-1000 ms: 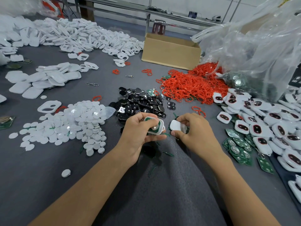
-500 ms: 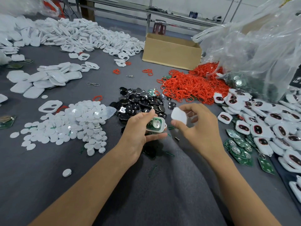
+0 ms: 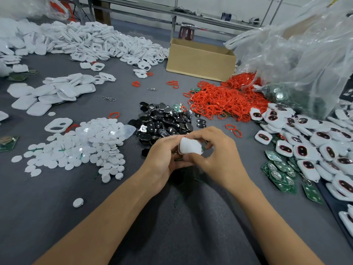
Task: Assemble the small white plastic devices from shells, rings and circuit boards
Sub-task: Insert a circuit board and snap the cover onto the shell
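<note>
Both hands meet over the grey table's middle, holding one small white device. My left hand grips its lower shell from the left; the circuit board inside is hidden. My right hand pinches the white cover shell sitting on top, thumb below and fingers curled over its far edge. Parts lie around: a pile of red rings, loose green circuit boards to the right, black inserts just beyond the hands, white shells at the left.
White round discs are heaped at the left. Assembled white devices with dark windows crowd the right edge. A cardboard box and a big clear plastic bag stand at the back right. More white frames pile at the far left.
My right hand has brought the white cover shell leftward and down onto the shell with the board in my left hand. The green board no longer shows.
</note>
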A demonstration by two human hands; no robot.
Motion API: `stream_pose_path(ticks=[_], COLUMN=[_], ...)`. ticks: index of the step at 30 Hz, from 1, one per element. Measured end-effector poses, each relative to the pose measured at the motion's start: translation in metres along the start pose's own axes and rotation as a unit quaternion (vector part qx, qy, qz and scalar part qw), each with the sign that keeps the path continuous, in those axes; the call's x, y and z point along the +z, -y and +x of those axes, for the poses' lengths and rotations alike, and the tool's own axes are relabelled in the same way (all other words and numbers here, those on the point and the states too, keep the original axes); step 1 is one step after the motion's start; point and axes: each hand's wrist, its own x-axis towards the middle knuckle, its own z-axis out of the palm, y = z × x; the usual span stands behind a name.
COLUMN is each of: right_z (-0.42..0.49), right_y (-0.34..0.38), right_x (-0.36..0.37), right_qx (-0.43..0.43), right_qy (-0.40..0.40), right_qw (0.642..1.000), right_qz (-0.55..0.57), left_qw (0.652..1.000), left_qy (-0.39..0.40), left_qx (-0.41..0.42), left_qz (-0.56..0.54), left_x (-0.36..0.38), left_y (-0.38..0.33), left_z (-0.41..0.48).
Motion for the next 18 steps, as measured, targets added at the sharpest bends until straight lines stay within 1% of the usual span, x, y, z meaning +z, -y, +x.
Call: stream_pose_path(ticks=[10, 18], right_z=[-0.002, -0.0012], right_y=[0.0039, 0.0031], right_x=[0.0022, -0.0028], right_qx=[0.006, 0.024], right_qy=[-0.018, -0.008], right_qw=[1.0, 0.999], right_qz=[-0.003, 0.031], left_qw=[0.999, 0.998], left_qy=[0.027, 0.038], left_qx=[0.008, 0.033], left_qz=[0.027, 0.043], left_x=[-0.0031, -0.0041], left_y=[0.0029, 0.0065], left_z=[0.0014, 0.0022])
